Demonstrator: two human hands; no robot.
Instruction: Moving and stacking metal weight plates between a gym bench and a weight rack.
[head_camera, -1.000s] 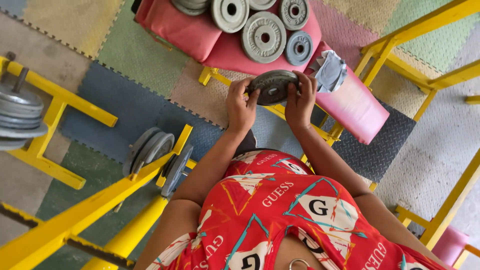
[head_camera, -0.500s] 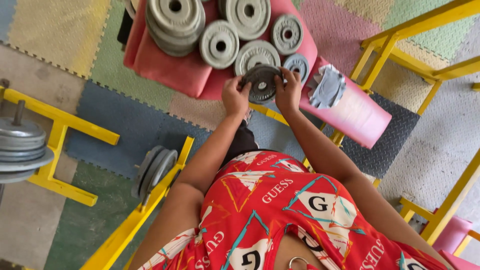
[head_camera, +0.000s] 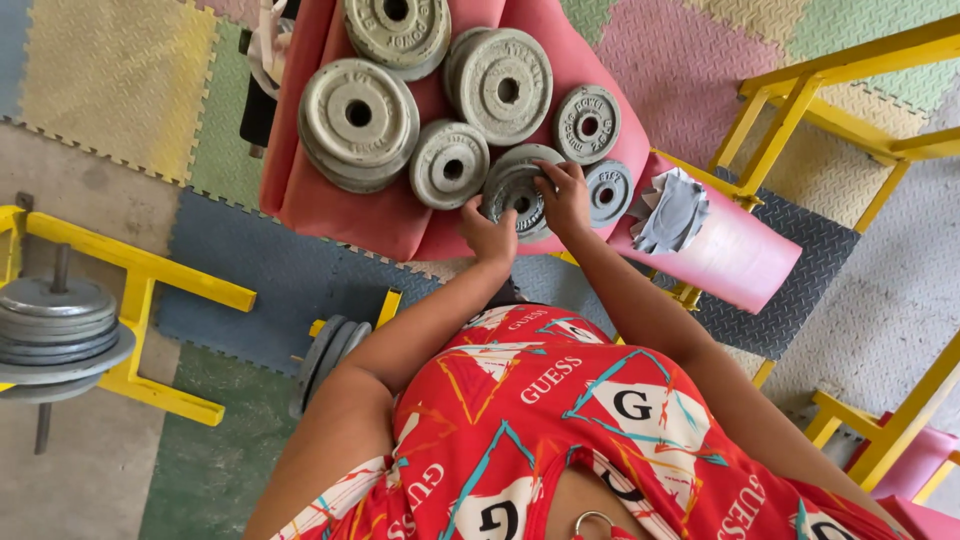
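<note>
Both hands, left hand (head_camera: 487, 232) and right hand (head_camera: 562, 196), grasp a dark weight plate (head_camera: 516, 192), nearly set down among grey plates (head_camera: 358, 116) on the red bench (head_camera: 330, 205).

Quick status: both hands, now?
Left hand: gripping the near edge of the dark plate on the red bench.
Right hand: fingers resting on the same plate.

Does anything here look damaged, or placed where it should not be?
Yes. The pink bench pad is patched with crumpled grey tape, so its cover seems torn. Loose weight plates lie on the red bench instead of a rack.
</note>
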